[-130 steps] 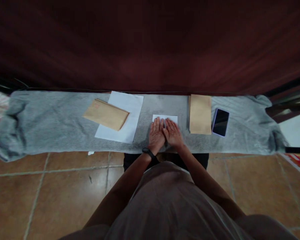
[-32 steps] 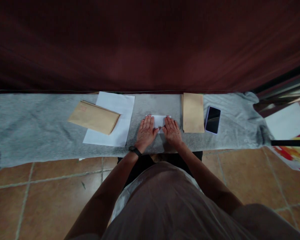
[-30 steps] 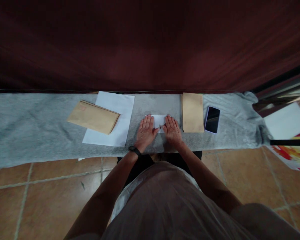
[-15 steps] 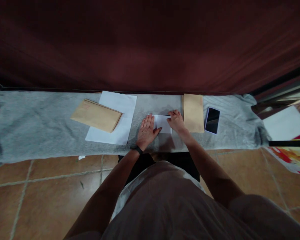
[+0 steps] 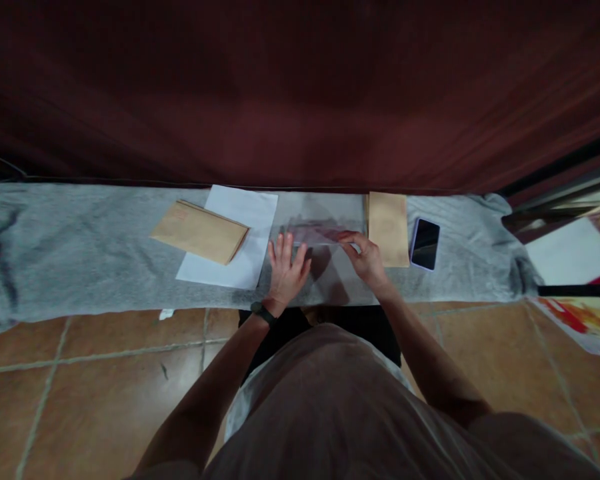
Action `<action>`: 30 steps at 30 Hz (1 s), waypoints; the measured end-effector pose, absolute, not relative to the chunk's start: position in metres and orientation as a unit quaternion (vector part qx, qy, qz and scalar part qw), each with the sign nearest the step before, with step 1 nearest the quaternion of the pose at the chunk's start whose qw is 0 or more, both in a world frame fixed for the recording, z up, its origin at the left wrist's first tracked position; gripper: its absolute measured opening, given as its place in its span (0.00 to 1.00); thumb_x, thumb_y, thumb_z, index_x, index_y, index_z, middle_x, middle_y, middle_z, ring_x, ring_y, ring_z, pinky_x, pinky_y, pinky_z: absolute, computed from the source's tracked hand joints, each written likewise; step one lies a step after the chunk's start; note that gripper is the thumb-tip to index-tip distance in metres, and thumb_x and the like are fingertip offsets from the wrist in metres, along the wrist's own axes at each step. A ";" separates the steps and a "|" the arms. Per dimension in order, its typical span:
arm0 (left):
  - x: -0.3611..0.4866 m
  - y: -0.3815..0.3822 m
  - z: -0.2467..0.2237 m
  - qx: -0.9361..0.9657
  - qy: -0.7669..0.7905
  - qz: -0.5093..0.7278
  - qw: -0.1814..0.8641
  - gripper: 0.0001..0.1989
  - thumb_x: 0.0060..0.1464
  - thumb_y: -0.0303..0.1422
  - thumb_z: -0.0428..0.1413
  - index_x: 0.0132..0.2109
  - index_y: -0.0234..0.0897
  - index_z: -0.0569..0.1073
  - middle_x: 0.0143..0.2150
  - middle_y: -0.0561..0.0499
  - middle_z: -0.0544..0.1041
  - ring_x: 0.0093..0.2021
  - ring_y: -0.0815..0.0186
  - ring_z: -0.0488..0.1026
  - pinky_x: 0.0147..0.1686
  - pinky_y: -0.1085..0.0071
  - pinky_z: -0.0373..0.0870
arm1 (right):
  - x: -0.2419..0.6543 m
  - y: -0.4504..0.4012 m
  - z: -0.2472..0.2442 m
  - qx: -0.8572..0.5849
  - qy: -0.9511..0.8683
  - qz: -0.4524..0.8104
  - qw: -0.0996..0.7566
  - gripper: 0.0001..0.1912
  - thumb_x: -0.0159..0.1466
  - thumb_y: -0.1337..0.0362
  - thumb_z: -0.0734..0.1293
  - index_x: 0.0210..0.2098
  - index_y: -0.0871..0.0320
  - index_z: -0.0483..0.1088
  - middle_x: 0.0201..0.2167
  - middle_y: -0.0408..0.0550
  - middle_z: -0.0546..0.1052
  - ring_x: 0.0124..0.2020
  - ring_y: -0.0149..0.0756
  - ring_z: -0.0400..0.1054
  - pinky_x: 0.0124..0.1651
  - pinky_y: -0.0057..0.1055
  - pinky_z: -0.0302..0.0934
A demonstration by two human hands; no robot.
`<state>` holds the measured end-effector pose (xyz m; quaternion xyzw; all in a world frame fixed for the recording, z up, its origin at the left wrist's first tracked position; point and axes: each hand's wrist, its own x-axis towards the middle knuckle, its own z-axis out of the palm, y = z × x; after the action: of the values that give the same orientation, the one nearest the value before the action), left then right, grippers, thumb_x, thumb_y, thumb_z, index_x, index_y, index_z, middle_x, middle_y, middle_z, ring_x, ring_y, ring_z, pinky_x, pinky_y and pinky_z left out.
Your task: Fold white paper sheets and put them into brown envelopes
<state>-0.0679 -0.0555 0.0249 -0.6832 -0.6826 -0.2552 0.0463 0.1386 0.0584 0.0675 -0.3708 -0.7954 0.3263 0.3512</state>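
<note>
A folded piece of white paper, greyish in shadow, is tilted up from the grey cloth in front of me; how its folds lie is blurred. My right hand pinches its right end between thumb and fingers. Close to its left end, my left hand has its fingers spread, with the tips by the paper's lower edge; whether they touch it I cannot tell. Left of that hand, a stack of brown envelopes lies slanted over white sheets. More brown envelopes lie just right of my right hand.
A phone with a dark screen lies beyond the right envelopes. Grey cloth covers the narrow bench, with a dark red surface rising behind it. White paper and a colourful print sit past the right end.
The folded paper, earlier flat under my hands, has been tipped up by my right hand. My left hand has come off it, moving slightly left and nearer me with fingers spread wider.
</note>
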 end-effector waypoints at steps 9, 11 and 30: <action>-0.051 -0.079 0.037 -0.847 -0.527 -0.070 -0.017 0.21 0.65 0.23 0.47 0.62 0.33 0.70 0.67 0.40 0.69 0.71 0.55 0.60 0.73 0.47 0.46 | 0.174 0.000 0.012 -0.316 -0.878 0.253 0.256 0.13 0.70 0.72 0.58 0.46 0.55 0.72 0.52 0.54 0.78 0.57 0.43 0.70 0.62 0.47 0.65; -0.046 -0.084 0.031 -0.843 -0.534 -0.056 -0.034 0.22 0.65 0.24 0.48 0.63 0.32 0.70 0.68 0.40 0.68 0.70 0.57 0.62 0.73 0.51 0.50 | 0.180 -0.007 0.006 -0.306 -0.891 0.239 0.234 0.16 0.69 0.73 0.57 0.50 0.56 0.72 0.55 0.55 0.76 0.59 0.43 0.69 0.63 0.48 0.64; -0.019 -0.049 0.017 -0.787 -0.610 -0.068 -0.069 0.28 0.70 0.40 0.41 0.74 0.39 0.53 0.76 0.46 0.51 0.76 0.59 0.45 0.74 0.53 0.40 | 0.188 -0.015 -0.008 -0.277 -0.921 0.197 0.189 0.27 0.70 0.74 0.57 0.66 0.57 0.62 0.66 0.56 0.68 0.69 0.43 0.58 0.70 0.53 0.55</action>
<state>-0.0187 -0.0487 0.0166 -0.7867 -0.6098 -0.0677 -0.0685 0.1881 -0.0149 -0.0078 -0.2771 -0.9212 0.1972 0.1887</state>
